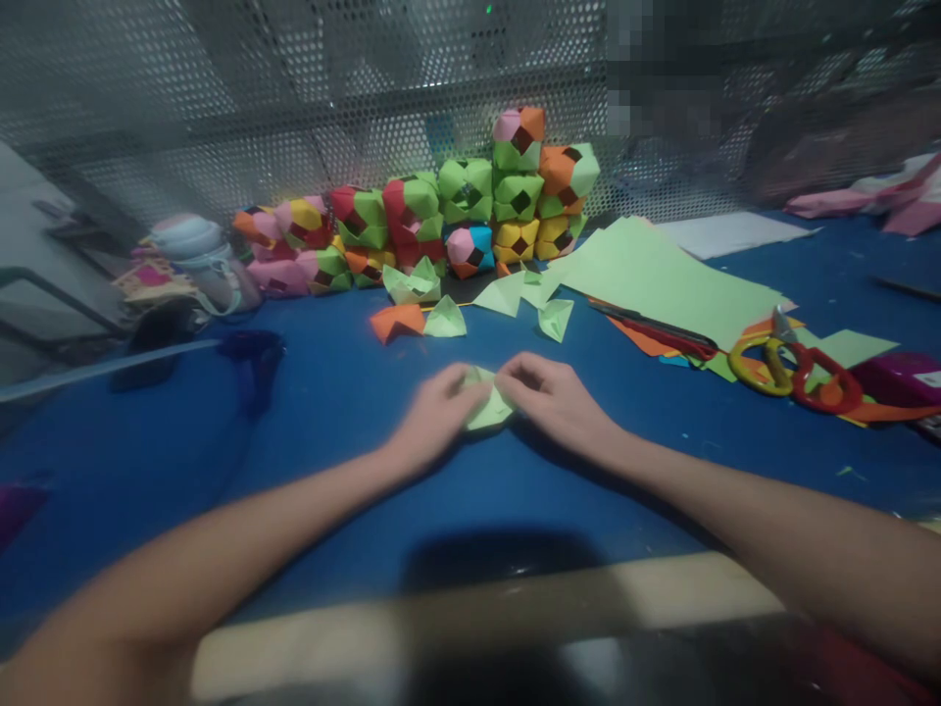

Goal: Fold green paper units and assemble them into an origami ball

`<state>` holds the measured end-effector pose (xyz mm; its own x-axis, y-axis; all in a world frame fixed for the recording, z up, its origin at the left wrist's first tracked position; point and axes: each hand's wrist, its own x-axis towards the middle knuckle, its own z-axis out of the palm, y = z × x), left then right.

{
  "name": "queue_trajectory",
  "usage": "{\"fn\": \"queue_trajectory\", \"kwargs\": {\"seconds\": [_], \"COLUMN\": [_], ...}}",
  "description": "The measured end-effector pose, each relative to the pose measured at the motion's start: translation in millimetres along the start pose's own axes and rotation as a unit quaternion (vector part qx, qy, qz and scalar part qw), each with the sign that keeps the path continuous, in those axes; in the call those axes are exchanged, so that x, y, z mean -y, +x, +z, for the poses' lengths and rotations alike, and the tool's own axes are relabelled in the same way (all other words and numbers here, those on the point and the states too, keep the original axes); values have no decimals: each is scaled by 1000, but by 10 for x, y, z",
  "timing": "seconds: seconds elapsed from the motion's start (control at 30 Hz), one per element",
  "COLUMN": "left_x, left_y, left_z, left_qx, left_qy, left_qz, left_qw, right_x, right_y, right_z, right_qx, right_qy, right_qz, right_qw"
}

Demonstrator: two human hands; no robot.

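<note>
Between my two hands is a small piece of folded light green paper (488,414), low over the blue tabletop. My left hand (443,407) pinches its left side with thumb and fingers. On the right side, my right hand (548,392) grips it the same way, fingers curled. Parts of the paper are hidden under the fingertips. Just beyond my hands lie more folded pieces: an orange one (397,322), a pale green one (445,319) and another green one (555,319).
Stacked folded-paper cubes (469,191) stand along a perforated metal panel (353,69). To the right are green paper sheets (662,270), yellow-handled scissors (757,378) and red-handled ones (827,382). A glue gun (251,358), a dark phone-like object (154,338) and a bottle (195,255) are at left.
</note>
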<state>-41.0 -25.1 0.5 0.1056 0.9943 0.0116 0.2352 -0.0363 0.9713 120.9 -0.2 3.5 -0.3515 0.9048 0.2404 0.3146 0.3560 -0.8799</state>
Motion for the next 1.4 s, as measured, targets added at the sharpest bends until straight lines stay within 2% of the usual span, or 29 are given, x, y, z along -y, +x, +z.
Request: {"fn": "queue_trajectory", "kwargs": {"seconds": [0.43,0.73,0.97,1.23,1.4], "left_x": [-20,12,8,11,7], "left_y": [-15,-3,-17,-24,-19], "left_z": [26,9,15,17,20], "left_qx": [-41,-42,-67,-65,-65], "left_qy": [27,29,40,48,41], "left_qz": [14,29,39,38,51], "left_qw": [999,998,996,996,996], "right_x": [-27,-45,-33,-24,-45], "right_y": [-6,-11,-20,-22,-14], "right_z": [20,28,23,34,22], "right_qx": [-2,-16,-22,-42,-27], "right_qy": [-18,-51,-42,-37,-46], "right_qz": [-29,-73,-50,-59,-56], "right_qw": [999,996,998,997,997]}}
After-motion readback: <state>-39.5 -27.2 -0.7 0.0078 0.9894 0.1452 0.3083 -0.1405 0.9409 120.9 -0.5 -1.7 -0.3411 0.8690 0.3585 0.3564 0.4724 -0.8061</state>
